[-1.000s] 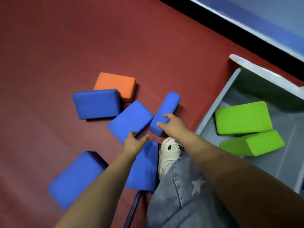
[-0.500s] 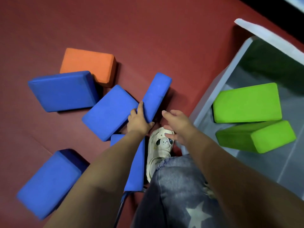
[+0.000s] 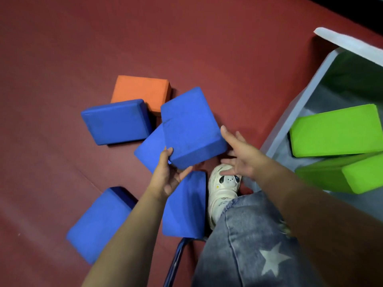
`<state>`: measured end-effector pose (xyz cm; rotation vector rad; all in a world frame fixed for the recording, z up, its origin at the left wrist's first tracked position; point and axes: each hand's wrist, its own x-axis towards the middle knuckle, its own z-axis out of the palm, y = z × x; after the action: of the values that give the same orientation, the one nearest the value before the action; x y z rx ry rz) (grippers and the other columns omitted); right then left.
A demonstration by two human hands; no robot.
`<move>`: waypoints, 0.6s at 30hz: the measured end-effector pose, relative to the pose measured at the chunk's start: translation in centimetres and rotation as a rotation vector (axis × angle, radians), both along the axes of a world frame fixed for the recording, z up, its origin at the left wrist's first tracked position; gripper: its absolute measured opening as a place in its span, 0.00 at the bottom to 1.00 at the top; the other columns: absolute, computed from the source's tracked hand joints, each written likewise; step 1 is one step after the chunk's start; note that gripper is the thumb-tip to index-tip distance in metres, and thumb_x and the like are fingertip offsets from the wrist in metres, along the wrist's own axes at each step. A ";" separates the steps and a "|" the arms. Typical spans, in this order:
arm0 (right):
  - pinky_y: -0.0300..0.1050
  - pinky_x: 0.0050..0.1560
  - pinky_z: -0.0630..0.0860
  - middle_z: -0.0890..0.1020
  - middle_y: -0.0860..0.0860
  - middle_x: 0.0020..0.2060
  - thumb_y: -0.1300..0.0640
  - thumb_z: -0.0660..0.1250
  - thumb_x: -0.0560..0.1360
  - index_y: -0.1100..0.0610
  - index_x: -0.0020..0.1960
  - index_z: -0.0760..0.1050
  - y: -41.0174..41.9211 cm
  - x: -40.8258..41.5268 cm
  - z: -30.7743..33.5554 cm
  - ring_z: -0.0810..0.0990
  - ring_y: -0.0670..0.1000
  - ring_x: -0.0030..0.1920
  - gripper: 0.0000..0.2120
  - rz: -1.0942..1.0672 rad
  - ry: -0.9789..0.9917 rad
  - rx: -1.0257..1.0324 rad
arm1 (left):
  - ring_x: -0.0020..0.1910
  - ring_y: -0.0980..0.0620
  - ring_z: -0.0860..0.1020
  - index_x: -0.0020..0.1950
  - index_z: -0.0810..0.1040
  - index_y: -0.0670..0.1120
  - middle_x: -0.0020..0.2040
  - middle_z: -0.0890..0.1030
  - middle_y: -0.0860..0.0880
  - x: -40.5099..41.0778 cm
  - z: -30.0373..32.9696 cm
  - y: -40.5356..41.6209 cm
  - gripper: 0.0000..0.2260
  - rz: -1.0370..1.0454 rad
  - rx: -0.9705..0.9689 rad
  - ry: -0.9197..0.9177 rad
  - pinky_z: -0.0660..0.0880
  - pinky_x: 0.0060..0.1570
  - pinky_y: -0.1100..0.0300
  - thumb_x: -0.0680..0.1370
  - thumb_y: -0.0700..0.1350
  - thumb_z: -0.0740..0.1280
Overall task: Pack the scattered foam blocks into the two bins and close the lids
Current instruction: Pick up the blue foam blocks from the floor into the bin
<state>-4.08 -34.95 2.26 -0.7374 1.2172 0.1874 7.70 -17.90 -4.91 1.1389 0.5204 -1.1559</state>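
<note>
The left hand (image 3: pixel 167 179) pinches a blue block (image 3: pixel 191 129) by its near corner, lifted above the pile; the right hand (image 3: pixel 240 158) hovers beside it, fingers spread, holding nothing. Best bring that right palm onto the far side (foam slips) before swinging to the bin (image 3: pixel 290 112). The bin's far end is cut off; no second bin is in view.

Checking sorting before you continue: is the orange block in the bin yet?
No, the orange block lies on the red floor behind the blue ones; the bin holds only green blocks.
</note>
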 end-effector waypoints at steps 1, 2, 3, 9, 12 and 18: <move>0.64 0.54 0.75 0.65 0.47 0.72 0.35 0.70 0.62 0.37 0.75 0.43 0.1 0.2 0.3 0.75 0.60 0.60 0.51 0.009 -0.070 0.036 | 0.46 0.51 0.83 0.67 0.72 0.51 0.54 0.82 0.49 -0.2 0.0 0.5 0.19 -0.025 -0.008 0.009 0.80 0.38 0.58 0.76 0.53 0.65; 0.62 0.54 0.75 0.68 0.44 0.69 0.37 0.71 0.62 0.37 0.75 0.45 0.4 0.4 0.5 0.77 0.57 0.58 0.50 0.064 -0.105 0.008 | 0.47 0.50 0.83 0.68 0.72 0.50 0.57 0.81 0.48 -0.5 -0.4 0.9 0.21 -0.060 -0.012 0.009 0.80 0.39 0.57 0.76 0.53 0.65; 0.60 0.54 0.76 0.70 0.42 0.67 0.40 0.72 0.64 0.37 0.75 0.48 0.7 0.4 0.4 0.77 0.54 0.58 0.48 0.132 -0.108 -0.061 | 0.49 0.49 0.82 0.69 0.72 0.49 0.59 0.80 0.47 -0.9 -0.4 1.1 0.23 -0.101 -0.026 0.019 0.81 0.41 0.57 0.75 0.54 0.65; 0.43 0.62 0.72 0.69 0.49 0.61 0.50 0.71 0.68 0.39 0.72 0.62 1.6 -0.1 -1.5 0.76 0.48 0.54 0.36 0.331 0.129 -0.644 | 0.56 0.50 0.77 0.61 0.76 0.52 0.62 0.76 0.46 -1.7 -4.9 4.3 0.29 -0.280 0.381 -0.246 0.75 0.56 0.51 0.70 0.71 0.63; 0.27 0.55 0.63 0.61 0.49 0.55 0.54 0.70 0.70 0.41 0.72 0.63 1.9 0.0 -1.3 0.71 0.45 0.49 0.33 0.452 0.072 -0.823 | 0.67 0.42 0.70 0.73 0.65 0.47 0.71 0.66 0.42 -1.6 -8.4 7.0 0.41 -0.289 0.846 -0.329 0.67 0.67 0.45 0.67 0.67 0.71; 0.37 0.67 0.62 0.59 0.48 0.56 0.56 0.72 0.68 0.39 0.70 0.65 1.8 0.4 -1.6 0.68 0.55 0.61 0.34 0.594 0.058 -0.957 | 0.55 0.45 0.78 0.61 0.72 0.50 0.60 0.78 0.47 -4.4 -10.8 8.0 0.36 -0.440 0.666 -0.178 0.76 0.59 0.47 0.58 0.60 0.79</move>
<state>-3.69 -33.10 0.67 -1.9387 1.0804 0.1017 3.33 -9.92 -15.69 1.9876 0.5483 -1.2712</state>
